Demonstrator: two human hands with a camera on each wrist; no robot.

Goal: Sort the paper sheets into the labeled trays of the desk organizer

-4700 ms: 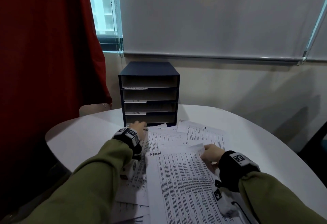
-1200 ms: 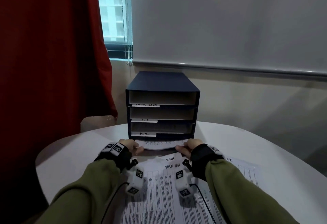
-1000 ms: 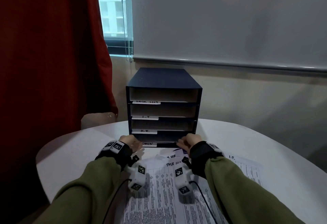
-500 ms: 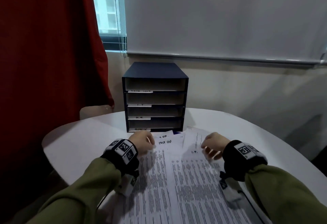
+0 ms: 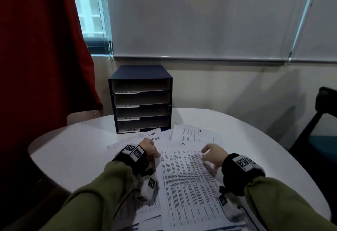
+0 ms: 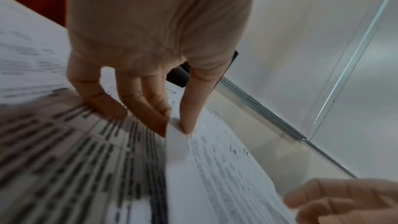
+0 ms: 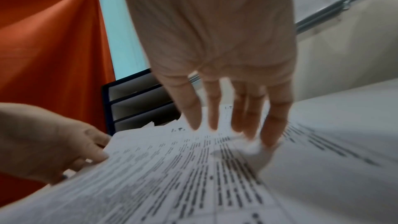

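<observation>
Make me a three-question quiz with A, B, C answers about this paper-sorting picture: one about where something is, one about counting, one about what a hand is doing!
1. Where does the desk organizer stand?
A. behind the paper sheets
B. on the floor
C. on the chair

2. How many trays does it have?
A. two
B. four
C. six

3. What does the left hand do?
A. makes a fist
B. waves
C. fingers a sheet's edge

Answers: 1 A, it stands on the table beyond the sheets. 2 B, four stacked openings show. 3 C, its fingertips meet a sheet's edge.

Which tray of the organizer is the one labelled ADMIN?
The bottom tray of the dark blue desk organizer, lowest of four. Its white label strip reads ADMIN; the three trays above carry other labels, the H.R. one directly above it.
</observation>
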